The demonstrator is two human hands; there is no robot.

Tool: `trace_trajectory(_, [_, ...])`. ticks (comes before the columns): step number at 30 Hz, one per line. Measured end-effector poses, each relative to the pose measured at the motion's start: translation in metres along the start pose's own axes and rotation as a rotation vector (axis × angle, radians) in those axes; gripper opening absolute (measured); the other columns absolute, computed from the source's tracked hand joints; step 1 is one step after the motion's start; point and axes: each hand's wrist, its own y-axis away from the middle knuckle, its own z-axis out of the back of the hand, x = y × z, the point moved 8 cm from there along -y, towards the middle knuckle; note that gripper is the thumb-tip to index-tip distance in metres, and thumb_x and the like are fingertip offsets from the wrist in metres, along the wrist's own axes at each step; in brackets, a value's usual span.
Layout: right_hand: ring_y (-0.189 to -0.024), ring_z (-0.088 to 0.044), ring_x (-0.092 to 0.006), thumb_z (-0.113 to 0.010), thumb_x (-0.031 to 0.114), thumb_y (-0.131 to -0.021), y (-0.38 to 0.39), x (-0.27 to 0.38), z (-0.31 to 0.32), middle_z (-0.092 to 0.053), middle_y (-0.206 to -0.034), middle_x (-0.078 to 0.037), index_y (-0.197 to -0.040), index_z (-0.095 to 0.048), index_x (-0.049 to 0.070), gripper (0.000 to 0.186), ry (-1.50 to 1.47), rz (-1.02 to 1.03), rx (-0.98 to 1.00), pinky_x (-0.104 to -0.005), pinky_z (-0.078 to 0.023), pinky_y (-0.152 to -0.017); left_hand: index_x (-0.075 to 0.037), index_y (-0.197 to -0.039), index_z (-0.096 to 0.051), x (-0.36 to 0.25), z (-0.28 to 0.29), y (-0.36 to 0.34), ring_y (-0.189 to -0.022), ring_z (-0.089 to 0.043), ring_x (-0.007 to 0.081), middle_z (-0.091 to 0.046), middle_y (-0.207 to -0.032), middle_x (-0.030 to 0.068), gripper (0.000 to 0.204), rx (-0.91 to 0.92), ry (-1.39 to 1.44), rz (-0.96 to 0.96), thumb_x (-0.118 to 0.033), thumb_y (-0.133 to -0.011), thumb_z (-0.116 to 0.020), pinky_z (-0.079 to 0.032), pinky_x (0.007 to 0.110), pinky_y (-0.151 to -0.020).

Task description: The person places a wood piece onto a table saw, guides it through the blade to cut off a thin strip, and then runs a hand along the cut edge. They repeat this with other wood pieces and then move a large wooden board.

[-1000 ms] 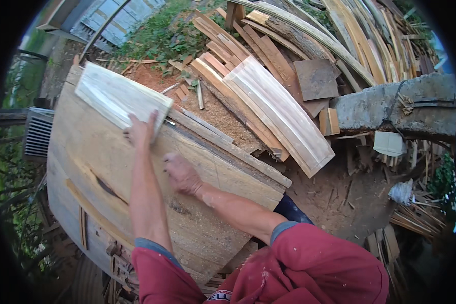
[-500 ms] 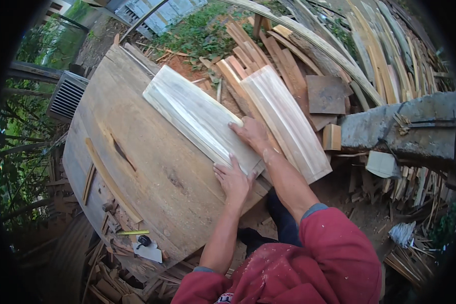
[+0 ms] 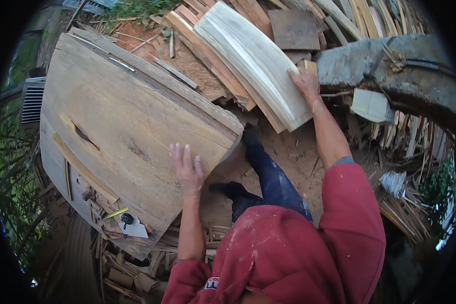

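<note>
Right hand (image 3: 306, 84) grips the pale board (image 3: 253, 58) at its near-right end; left hand (image 3: 187, 171) empty, fingers spread, at the near-right edge of the wooden table (image 3: 147, 109), contact unclear. Relative to table: pale board off its right side, over other planks (image 3: 207, 55); long wood strip (image 3: 83, 169) on its left part; black tape measure (image 3: 127, 219) on its near-left corner.

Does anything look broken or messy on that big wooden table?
Yes. The wooden tabletop has a dark, slit-shaped flaw left of its middle, odd against the smoother wood around it; I can't tell if it goes right through. Loose wood scraps also clutter its lower-left edge near the black tape measure.
</note>
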Motion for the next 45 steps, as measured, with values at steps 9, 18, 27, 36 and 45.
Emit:
trace_trajectory(9, [-0.109, -0.062, -0.0369, -0.065, 0.011, -0.082, 0.188, 0.108, -0.101, -0.061, -0.116, -0.016, -0.126, -0.06, 0.008, 0.044, -0.383, 0.686, 0.24, -0.0444, -0.052, -0.093, -0.002, -0.125, -0.064, -0.041, -0.007, 0.115, -0.112, -0.062, 0.0366, -0.065, -0.122, 0.0195, 0.036, 0.133, 0.291, 0.007, -0.003, -0.089, -0.066, -0.049, 0.045, -0.096])
trace_trajectory(18, [-0.099, -0.064, -0.0394, -0.061, 0.006, -0.084, 0.262, 0.095, -0.163, -0.06, -0.107, -0.014, -0.102, -0.059, 0.007, 0.018, -0.243, 0.861, 0.433, -0.049, -0.054, -0.081, 0.001, -0.133, -0.058, 0.02, -0.077, 0.212, -0.091, -0.069, 0.0286, -0.067, -0.113, 0.0197, 0.046, 0.321, 0.532, 0.596, -0.01, -0.089, -0.069, -0.055, 0.036, -0.083])
trace_trajectory(27, [-0.08, -0.067, -0.0408, -0.065, 0.01, -0.083, 0.373, 0.141, -0.164, -0.066, -0.088, -0.018, -0.108, -0.068, 0.005, 0.025, -0.008, 1.218, 0.793, -0.0491, -0.054, -0.07, 0.002, -0.144, -0.047, 0.058, -0.113, 0.295, -0.109, -0.066, 0.0398, -0.059, -0.132, 0.0278, 0.071, 0.332, 0.557, 0.725, -0.02, -0.083, -0.076, -0.052, 0.044, -0.096])
trace_trajectory(36, [-0.066, -0.067, -0.0254, -0.067, 0.032, -0.097, 0.412, 0.361, 0.028, -0.069, -0.076, -0.012, -0.096, -0.069, 0.003, 0.029, -0.183, 1.067, 0.91, -0.0364, -0.053, -0.06, 0.0, -0.146, -0.045, 0.066, -0.007, 0.349, -0.136, -0.05, 0.0352, -0.052, -0.144, 0.0265, 0.056, -0.206, 0.659, 0.619, -0.031, -0.101, -0.059, -0.038, 0.043, -0.113])
trace_trajectory(45, [-0.057, -0.051, -0.0043, -0.065, 0.036, -0.101, 0.42, 0.462, 0.027, -0.057, -0.07, 0.003, -0.097, -0.065, 0.008, 0.028, -0.646, 0.804, 0.773, -0.0223, -0.038, -0.047, 0.001, -0.098, -0.066, 0.092, 0.098, 0.365, -0.077, -0.054, 0.0108, -0.064, -0.081, 0.002, 0.042, -0.56, 0.882, 0.735, -0.039, -0.104, -0.057, -0.047, 0.031, -0.072])
